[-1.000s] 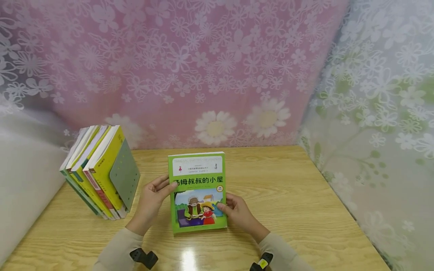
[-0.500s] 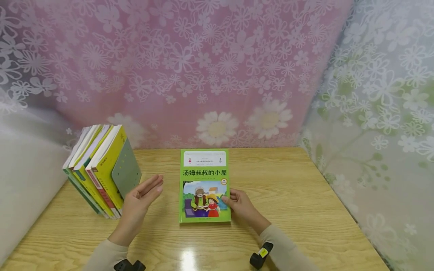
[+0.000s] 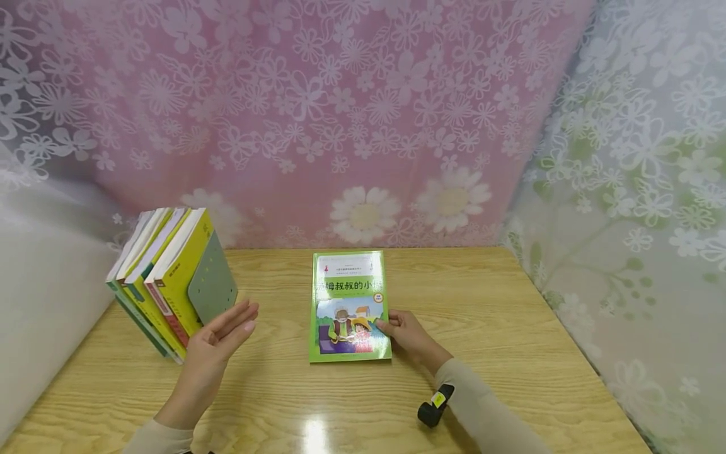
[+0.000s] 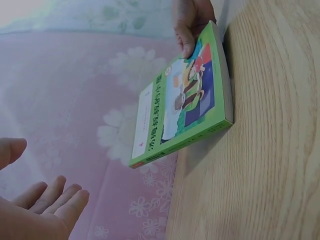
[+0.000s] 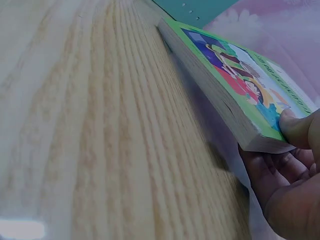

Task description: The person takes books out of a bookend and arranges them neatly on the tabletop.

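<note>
A green-covered children's book (image 3: 351, 309) with a cartoon picture of two people is in the middle of the head view. My right hand (image 3: 413, 337) grips its right edge, thumb on the cover and fingers underneath. In the right wrist view the book (image 5: 235, 75) is tilted over the wood, with a shadowed gap beneath it. My left hand (image 3: 207, 359) is apart from the book, fingers straight, in front of the green bookend (image 3: 212, 280). The left wrist view has my left hand (image 4: 45, 212) holding nothing, thumb spread from the fingers.
Several upright books (image 3: 170, 265) lean together at the left of the wooden table (image 3: 482, 302), against the bookend. A pink floral curtain (image 3: 317, 113) hangs behind the table's back edge. A pale floral curtain (image 3: 641, 239) borders the right side.
My left hand has let go of the green book and drawn back left toward the bookend. My right hand has kept its grip while the book has shifted slightly right and away from me.
</note>
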`<control>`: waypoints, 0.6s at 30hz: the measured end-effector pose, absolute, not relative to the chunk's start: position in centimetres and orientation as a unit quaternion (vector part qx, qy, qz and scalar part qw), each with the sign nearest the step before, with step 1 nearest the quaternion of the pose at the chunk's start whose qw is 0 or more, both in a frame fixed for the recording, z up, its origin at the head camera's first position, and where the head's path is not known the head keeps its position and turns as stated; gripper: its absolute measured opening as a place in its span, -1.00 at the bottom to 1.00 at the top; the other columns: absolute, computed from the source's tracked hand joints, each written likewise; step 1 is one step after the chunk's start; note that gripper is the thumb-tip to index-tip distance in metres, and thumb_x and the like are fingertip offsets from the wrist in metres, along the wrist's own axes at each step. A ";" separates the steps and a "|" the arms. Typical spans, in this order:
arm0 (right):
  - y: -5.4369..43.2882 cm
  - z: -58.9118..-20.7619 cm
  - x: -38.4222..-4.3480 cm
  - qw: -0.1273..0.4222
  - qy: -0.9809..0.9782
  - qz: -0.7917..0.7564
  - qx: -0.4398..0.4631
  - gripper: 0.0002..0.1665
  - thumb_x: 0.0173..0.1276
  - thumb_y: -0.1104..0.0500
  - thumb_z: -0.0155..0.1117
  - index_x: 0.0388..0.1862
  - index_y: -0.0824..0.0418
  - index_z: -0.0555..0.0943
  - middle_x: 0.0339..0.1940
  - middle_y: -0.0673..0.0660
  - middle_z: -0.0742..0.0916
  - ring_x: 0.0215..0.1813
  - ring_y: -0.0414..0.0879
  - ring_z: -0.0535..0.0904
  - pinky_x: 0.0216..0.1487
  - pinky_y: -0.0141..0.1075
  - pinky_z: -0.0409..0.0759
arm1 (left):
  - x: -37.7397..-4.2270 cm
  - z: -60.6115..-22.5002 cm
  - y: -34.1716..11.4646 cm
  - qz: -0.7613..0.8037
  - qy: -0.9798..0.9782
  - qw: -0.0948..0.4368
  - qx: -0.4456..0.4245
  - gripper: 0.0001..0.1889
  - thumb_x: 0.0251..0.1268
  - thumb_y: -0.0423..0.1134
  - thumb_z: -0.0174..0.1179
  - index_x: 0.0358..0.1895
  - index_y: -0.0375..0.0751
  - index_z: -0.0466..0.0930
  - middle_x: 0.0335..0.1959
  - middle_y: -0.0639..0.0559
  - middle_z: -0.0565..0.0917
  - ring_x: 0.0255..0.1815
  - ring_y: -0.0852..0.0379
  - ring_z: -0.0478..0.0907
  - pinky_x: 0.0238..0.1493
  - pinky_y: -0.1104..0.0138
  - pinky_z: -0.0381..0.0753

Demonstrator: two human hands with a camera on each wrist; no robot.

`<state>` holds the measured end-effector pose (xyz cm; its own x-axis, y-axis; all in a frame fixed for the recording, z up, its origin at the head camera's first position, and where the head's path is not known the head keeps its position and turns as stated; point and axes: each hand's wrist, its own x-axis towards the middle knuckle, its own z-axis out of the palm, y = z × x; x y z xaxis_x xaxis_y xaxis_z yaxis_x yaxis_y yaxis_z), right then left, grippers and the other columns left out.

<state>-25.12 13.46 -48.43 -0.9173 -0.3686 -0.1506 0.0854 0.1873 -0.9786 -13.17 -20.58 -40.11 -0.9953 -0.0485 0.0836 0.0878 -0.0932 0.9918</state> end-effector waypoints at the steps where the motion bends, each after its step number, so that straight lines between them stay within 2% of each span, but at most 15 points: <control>1: 13.5 -48.4 -25.2 0.183 0.749 -0.630 -0.094 -0.58 0.49 0.20 0.09 0.12 0.53 0.47 -0.16 0.30 0.74 -0.20 -0.09 0.69 -0.14 -0.21 0.69 | -13.1 -40.1 -20.6 -0.741 -0.670 0.044 -0.015 -0.39 0.39 -0.27 0.15 0.42 -0.39 0.18 0.23 0.14 0.55 0.18 0.36 0.49 0.13 0.56 0.47; 6: 13.3 -48.7 -25.6 0.192 0.744 -0.634 -0.085 -0.59 0.49 0.17 0.10 0.11 0.49 0.49 -0.21 0.23 0.75 -0.21 -0.06 0.70 -0.17 -0.17 0.71 | -12.9 -40.3 -21.0 -0.755 -0.654 0.036 -0.025 -0.41 0.40 -0.30 0.13 0.41 -0.41 0.18 0.22 0.11 0.55 0.20 0.31 0.49 0.16 0.54 0.45; 10: 13.2 -49.0 -26.0 0.189 0.744 -0.637 -0.069 -0.63 0.48 0.18 0.11 0.04 0.49 0.51 -0.28 0.15 0.75 -0.24 -0.11 0.69 -0.19 -0.19 0.71 | -12.7 -40.6 -21.3 -0.765 -0.643 0.029 -0.024 -0.43 0.41 -0.31 0.12 0.41 -0.38 0.21 0.20 0.14 0.56 0.19 0.29 0.50 0.15 0.53 0.46; 18: 13.1 -48.8 -27.0 0.205 0.770 -0.604 -0.031 -0.62 0.48 0.17 0.10 0.06 0.48 0.54 -0.23 0.20 0.76 -0.24 -0.09 0.70 -0.20 -0.17 0.71 | -12.0 -40.5 -21.7 -0.761 -0.647 0.037 -0.023 -0.44 0.41 -0.34 0.10 0.41 -0.39 0.20 0.20 0.15 0.57 0.19 0.32 0.50 0.14 0.54 0.47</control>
